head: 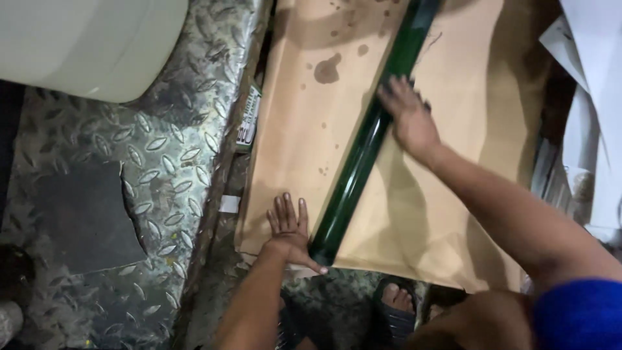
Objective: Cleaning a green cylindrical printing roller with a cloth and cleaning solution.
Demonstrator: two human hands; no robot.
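A long dark green tube (367, 139) lies slantwise on a large sheet of brown paper (295, 136) spread on the floor. My left hand (289, 228) is flat on the paper, fingers spread, with the thumb against the tube's near end. My right hand (406, 116) presses palm down on the middle of the tube, fingers spread over it. The paper on the right side curls up against the tube. Dark stains (327, 69) mark the paper near its far end.
Checker-patterned metal floor plate (162, 155) lies to the left, with a dark flat patch (84, 217) on it. A big white rounded object (84, 42) sits at top left. White sheets (593, 71) pile at the right. My sandalled foot (396, 303) is near the paper's front edge.
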